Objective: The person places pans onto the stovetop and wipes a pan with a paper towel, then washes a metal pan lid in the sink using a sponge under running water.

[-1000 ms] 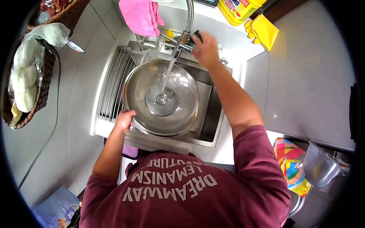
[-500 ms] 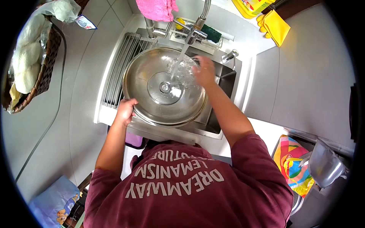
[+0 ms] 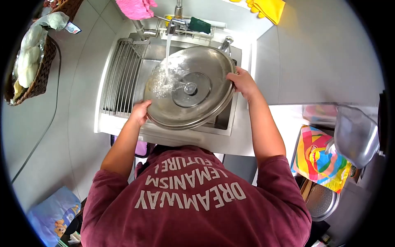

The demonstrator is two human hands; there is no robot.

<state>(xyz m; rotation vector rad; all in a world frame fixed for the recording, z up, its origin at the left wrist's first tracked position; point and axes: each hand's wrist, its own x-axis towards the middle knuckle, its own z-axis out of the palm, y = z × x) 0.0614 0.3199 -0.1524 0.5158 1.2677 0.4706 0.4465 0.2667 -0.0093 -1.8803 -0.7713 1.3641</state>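
A large round stainless steel pot lid (image 3: 195, 115) with a central knob is held tilted over the sink (image 3: 154, 52). My left hand (image 3: 141, 112) grips its lower left rim, the thumb on top. At the upper right rim, my right hand (image 3: 243, 84) is closed on the lid as well. Water (image 3: 168, 53) runs from the faucet (image 3: 177, 25) and splashes on the left part of the lid. The fingers under the rim are hidden on both sides.
A metal dish rack (image 3: 123, 78) covers the sink's left side. Behind the faucet, a caddy holds a green scouring pad (image 3: 199, 25). A pink cloth (image 3: 135, 8) hangs at upper left, and yellow gloves (image 3: 267, 9) lie at upper right. A wicker basket (image 3: 43, 76) stands far left.
My right hand has moved from the splashing water to the lid's right rim and closed on it. The lid has tilted and shifted right relative to the faucet. My left hand keeps its hold.
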